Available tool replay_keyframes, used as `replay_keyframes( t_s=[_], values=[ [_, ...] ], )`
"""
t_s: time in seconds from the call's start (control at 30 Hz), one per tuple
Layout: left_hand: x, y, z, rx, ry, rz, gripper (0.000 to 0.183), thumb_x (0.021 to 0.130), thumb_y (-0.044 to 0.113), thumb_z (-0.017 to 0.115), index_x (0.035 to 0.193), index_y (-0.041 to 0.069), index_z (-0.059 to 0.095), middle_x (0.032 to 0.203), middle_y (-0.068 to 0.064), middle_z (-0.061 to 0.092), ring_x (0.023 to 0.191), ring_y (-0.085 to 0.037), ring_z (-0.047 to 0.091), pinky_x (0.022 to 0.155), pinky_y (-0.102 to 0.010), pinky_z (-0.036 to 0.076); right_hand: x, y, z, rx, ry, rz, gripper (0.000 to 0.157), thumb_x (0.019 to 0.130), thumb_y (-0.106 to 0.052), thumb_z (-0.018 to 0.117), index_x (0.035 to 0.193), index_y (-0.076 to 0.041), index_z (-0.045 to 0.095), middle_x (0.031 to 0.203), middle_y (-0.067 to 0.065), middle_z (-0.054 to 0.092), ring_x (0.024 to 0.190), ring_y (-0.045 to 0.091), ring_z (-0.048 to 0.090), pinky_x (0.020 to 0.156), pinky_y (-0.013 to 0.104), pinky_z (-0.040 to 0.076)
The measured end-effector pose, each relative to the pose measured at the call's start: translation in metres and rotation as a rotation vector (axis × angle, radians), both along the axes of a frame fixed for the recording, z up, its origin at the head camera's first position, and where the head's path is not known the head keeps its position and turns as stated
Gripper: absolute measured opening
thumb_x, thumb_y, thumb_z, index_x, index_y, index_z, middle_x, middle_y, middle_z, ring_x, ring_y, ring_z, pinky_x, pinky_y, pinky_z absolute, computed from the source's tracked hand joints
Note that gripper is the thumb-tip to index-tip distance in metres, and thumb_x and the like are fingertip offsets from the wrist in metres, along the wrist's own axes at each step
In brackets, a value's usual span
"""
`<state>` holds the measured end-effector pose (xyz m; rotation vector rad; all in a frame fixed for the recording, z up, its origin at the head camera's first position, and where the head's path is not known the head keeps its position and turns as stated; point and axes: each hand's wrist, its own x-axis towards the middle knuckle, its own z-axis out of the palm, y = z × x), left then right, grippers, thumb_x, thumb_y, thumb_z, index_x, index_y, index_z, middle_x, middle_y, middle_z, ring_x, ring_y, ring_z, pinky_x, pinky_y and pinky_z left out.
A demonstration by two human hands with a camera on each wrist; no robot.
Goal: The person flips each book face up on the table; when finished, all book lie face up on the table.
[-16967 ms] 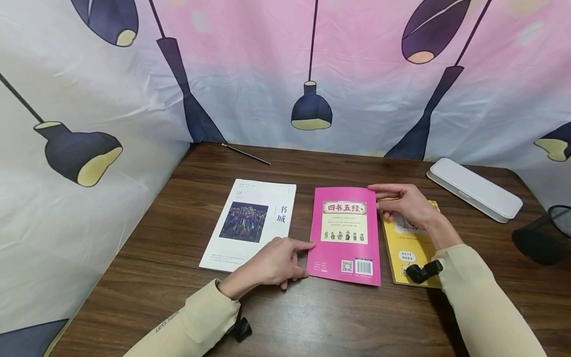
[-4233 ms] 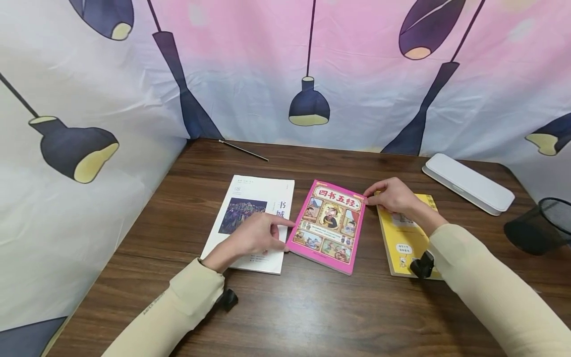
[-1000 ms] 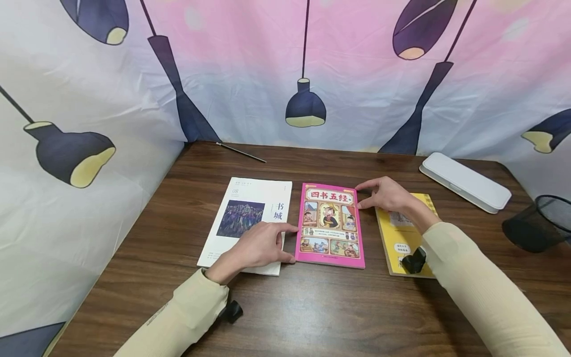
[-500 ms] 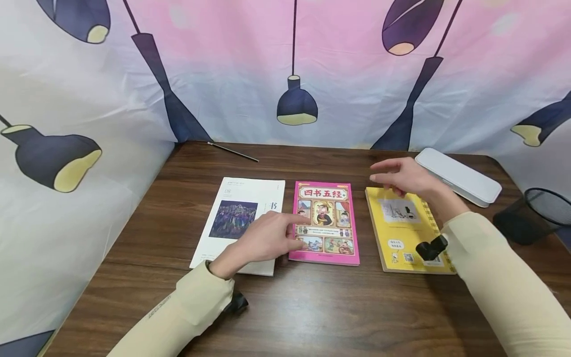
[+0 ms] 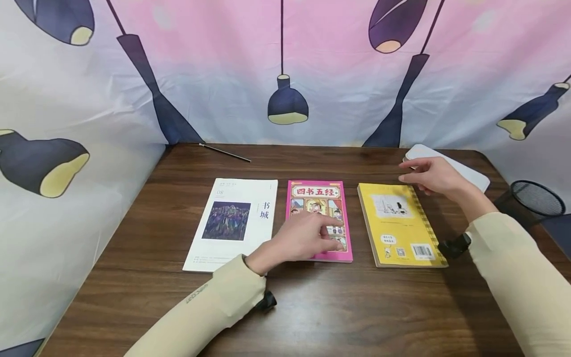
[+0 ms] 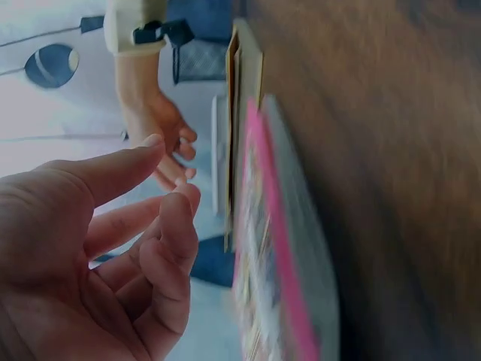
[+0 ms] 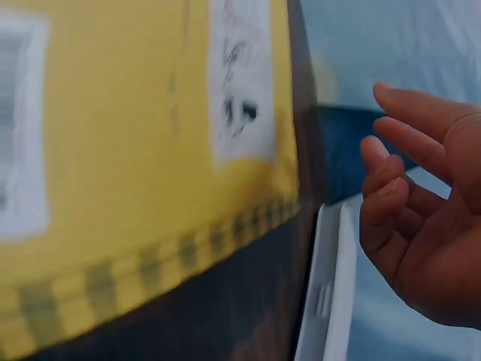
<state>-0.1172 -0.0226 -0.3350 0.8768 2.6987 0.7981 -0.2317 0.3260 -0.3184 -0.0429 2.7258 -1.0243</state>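
Nothing is grasped by either hand. The left hand (image 5: pixel 301 235) is held above the pink book (image 5: pixel 317 195), its thumb and forefinger parted and the other fingers loosely bent; in the left wrist view a gap is left between it and the cover. The right hand (image 5: pixel 434 174) is likewise relaxed, poised over the far right corner of the yellow book (image 5: pixel 397 225), with no contact to be made out.

The step in hand can be judged as a reach between grips—the pink book, laid flat and face up, has been let go, and both hands are pointed about the yellow one. For that book to be taken, the right fingers would need to be lowered to its far edge, and the left hand carried clear of the pink cover.

Beyond the right hand, a white case (image 5: pixel 466 168) is partly hidden, and a black mesh cup (image 5: pixel 537 198) is set near that wrist—elbow room is narrowed there. To the left hand's left, a white book (image 5: pixel 232 223) is laid flat; farther off, a pencil (image 5: pixel 225 152) is seen near the table's (image 5: pixel 339 312) back edge.
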Motion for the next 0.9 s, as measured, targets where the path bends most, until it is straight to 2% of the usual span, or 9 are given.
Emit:
replay_keyframes(
  t_s=[0.1, 0.23, 0.37, 0.53, 0.73, 0.9],
  values=[
    [0.000, 0.016, -0.004, -0.003, -0.016, -0.027, 0.045, 0.094, 0.032, 0.083, 0.137, 0.020, 0.074, 0.065, 0.013, 0.064, 0.060, -0.002, 0.055, 0.061, -0.022, 0.044, 0.002, 0.010, -0.006, 0.006, 0.008, -0.030, 0.056, 0.101, -0.026, 0.072, 0.149, -0.001, 0.056, 0.078, 0.004, 0.053, 0.063, 0.019, 0.049, 0.056, 0.034, 0.044],
    [0.001, 0.036, -0.009, -0.013, -0.028, -0.079, 0.048, 0.093, 0.033, 0.084, 0.137, 0.020, 0.073, 0.069, 0.016, 0.069, 0.058, 0.003, 0.057, 0.066, -0.017, 0.045, 0.003, 0.020, -0.014, 0.009, 0.001, -0.047, 0.057, 0.102, -0.028, 0.071, 0.148, 0.002, 0.056, 0.073, 0.002, 0.052, 0.061, 0.018, 0.049, 0.055, 0.034, 0.044],
    [0.002, 0.052, -0.013, 0.014, -0.108, -0.117, 0.050, 0.093, 0.031, 0.084, 0.140, 0.019, 0.071, 0.070, 0.013, 0.073, 0.050, 0.001, 0.059, 0.058, -0.016, 0.042, 0.004, 0.028, -0.022, 0.026, -0.010, -0.059, 0.056, 0.103, -0.029, 0.069, 0.147, 0.002, 0.056, 0.069, 0.000, 0.051, 0.059, 0.017, 0.049, 0.055, 0.034, 0.045],
    [0.002, 0.066, -0.017, 0.048, -0.194, -0.108, 0.047, 0.093, 0.028, 0.083, 0.138, 0.020, 0.072, 0.070, 0.010, 0.073, 0.046, -0.002, 0.058, 0.047, -0.017, 0.037, 0.005, 0.039, -0.031, 0.041, -0.069, -0.048, 0.056, 0.105, -0.031, 0.066, 0.151, 0.000, 0.054, 0.071, 0.001, 0.054, 0.065, 0.018, 0.052, 0.058, 0.033, 0.048],
    [0.001, 0.080, -0.026, 0.042, -0.188, -0.101, 0.042, 0.093, 0.028, 0.083, 0.134, 0.019, 0.075, 0.070, 0.013, 0.071, 0.045, 0.000, 0.060, 0.053, -0.016, 0.043, 0.006, 0.050, -0.040, -0.004, -0.135, -0.042, 0.062, 0.106, -0.035, 0.065, 0.156, -0.002, 0.048, 0.078, -0.001, 0.057, 0.074, 0.016, 0.055, 0.063, 0.031, 0.053],
    [0.002, 0.084, -0.034, 0.026, -0.191, -0.096, 0.042, 0.093, 0.028, 0.083, 0.133, 0.019, 0.076, 0.069, 0.015, 0.069, 0.045, 0.001, 0.059, 0.052, -0.016, 0.045, 0.005, 0.052, -0.043, -0.041, -0.156, -0.055, 0.062, 0.105, -0.035, 0.066, 0.156, -0.004, 0.048, 0.079, -0.003, 0.058, 0.076, 0.015, 0.056, 0.066, 0.030, 0.054]
  ],
)
